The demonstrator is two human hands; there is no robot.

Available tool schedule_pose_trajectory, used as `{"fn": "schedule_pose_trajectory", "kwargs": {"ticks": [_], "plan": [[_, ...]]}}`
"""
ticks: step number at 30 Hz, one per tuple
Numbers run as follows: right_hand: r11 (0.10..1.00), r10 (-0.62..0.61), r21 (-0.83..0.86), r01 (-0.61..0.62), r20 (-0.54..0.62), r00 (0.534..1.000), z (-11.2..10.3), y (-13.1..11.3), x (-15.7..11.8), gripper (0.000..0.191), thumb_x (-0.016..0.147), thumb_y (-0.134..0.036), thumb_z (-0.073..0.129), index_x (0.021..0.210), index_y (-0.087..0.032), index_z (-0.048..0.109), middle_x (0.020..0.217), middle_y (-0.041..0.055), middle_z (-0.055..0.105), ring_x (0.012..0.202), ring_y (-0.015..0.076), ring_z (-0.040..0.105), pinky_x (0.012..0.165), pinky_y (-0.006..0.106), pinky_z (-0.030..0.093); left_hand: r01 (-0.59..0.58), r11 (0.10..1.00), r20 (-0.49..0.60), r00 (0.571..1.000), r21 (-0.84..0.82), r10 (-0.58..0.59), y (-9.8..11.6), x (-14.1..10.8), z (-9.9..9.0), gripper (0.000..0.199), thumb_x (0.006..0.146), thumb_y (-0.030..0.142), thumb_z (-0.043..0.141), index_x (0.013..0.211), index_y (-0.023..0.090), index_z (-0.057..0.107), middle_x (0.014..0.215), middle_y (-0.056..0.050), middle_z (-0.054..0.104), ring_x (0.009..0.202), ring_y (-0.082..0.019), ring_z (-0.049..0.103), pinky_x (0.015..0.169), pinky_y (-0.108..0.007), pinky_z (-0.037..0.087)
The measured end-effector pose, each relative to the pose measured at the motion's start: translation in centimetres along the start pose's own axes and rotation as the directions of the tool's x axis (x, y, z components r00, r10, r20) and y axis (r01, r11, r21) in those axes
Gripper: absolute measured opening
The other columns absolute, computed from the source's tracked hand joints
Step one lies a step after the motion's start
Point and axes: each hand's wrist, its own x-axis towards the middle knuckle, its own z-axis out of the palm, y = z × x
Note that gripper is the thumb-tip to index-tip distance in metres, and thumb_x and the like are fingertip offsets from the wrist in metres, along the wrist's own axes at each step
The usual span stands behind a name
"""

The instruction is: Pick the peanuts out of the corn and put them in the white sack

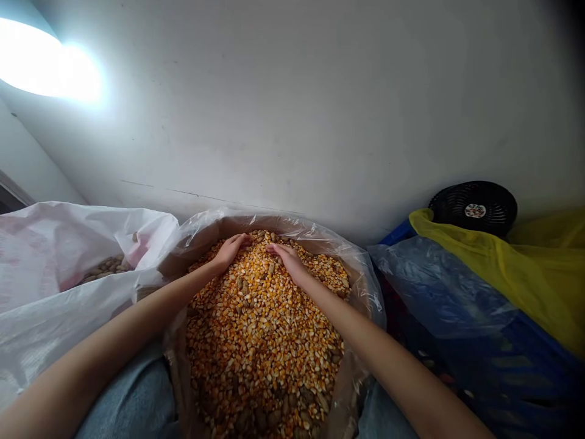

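Corn kernels (265, 329) fill a box lined with a clear plastic bag (365, 268), right in front of me. Unshelled peanuts (242, 284) lie among the kernels, with more at the far edge and near the front. At the far left part of the corn rests my left hand (232, 250), its fingers stretched out and pointing inward. My right hand (287, 256) lies on the corn opposite it, fingers extended toward the left hand. A narrow strip of kernels and peanuts shows between the two hands. Both hands touch the heap, and neither grips anything visible.
To the left, a white sack (100, 225) stands open with peanuts (107, 267) inside. On the right are a blue crate (539, 347), clear plastic, a yellow bag (498, 262) and a black round fan-like object (475, 207). A pale wall (292, 110) rises behind.
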Motion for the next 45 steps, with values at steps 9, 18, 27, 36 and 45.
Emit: {"fn": "schedule_pose_trajectory", "kwargs": {"ticks": [9,18,27,36,45], "plan": [[1.000,-0.014,0.002,0.014,0.034,0.999,0.0,0.2,0.0,0.036,0.072,-0.047,0.047,0.089,-0.021,0.065,0.102,0.0033,0.061,0.101,0.0191,0.050,0.091,0.033,0.030,0.024,0.994,0.070,0.997,-0.108,-0.016,0.2,-0.4,0.5,0.046,0.074,0.051,0.039,0.092,0.015,0.060,0.103,-0.008,0.060,0.100,-0.022,0.051,0.092,-0.035,0.032],[0.939,-0.050,-0.330,0.097,0.147,0.988,-0.2,-0.9,-1.7,0.039,0.073,-0.043,0.047,0.107,-0.025,0.055,0.116,0.0028,0.052,0.107,0.0200,0.044,0.091,0.037,0.031,-0.118,0.973,0.150,0.985,0.199,0.089,0.4,-0.4,-0.5,0.052,0.075,0.054,0.035,0.109,0.020,0.053,0.121,-0.005,0.048,0.115,-0.021,0.037,0.098,-0.033,0.025],[0.493,-0.219,-0.828,0.267,0.179,0.959,3.1,0.8,-5.7,0.056,0.074,-0.035,0.042,0.126,-0.017,0.034,0.128,0.0083,0.036,0.116,0.0235,0.029,0.096,0.036,0.025,-0.349,0.789,0.417,0.900,0.506,0.131,0.4,-2.0,0.4,0.049,0.081,0.047,0.027,0.120,0.022,0.043,0.129,0.000,0.039,0.121,-0.015,0.028,0.103,-0.029,0.015],[0.382,-0.108,-0.884,0.269,0.246,0.963,0.3,2.1,-4.2,0.072,0.065,-0.053,0.050,0.128,-0.027,0.030,0.134,0.0063,0.027,0.124,0.0277,0.012,0.098,0.047,0.000,-0.480,0.610,0.473,0.861,0.631,0.188,-0.8,-1.1,0.3,0.045,0.083,0.040,0.027,0.122,0.023,0.039,0.131,0.000,0.035,0.123,-0.016,0.024,0.103,-0.032,0.012],[0.497,-0.020,-0.854,-0.157,-0.192,0.981,-4.6,3.0,-3.1,0.067,0.066,-0.054,0.049,0.125,-0.026,0.035,0.133,0.0078,0.027,0.119,0.0302,0.024,0.094,0.046,0.017,-0.314,0.517,0.229,0.948,0.796,0.223,-2.8,-0.3,-2.6,0.046,0.080,0.034,0.029,0.121,0.019,0.042,0.132,-0.003,0.034,0.123,-0.020,0.022,0.102,-0.035,0.015]]}}
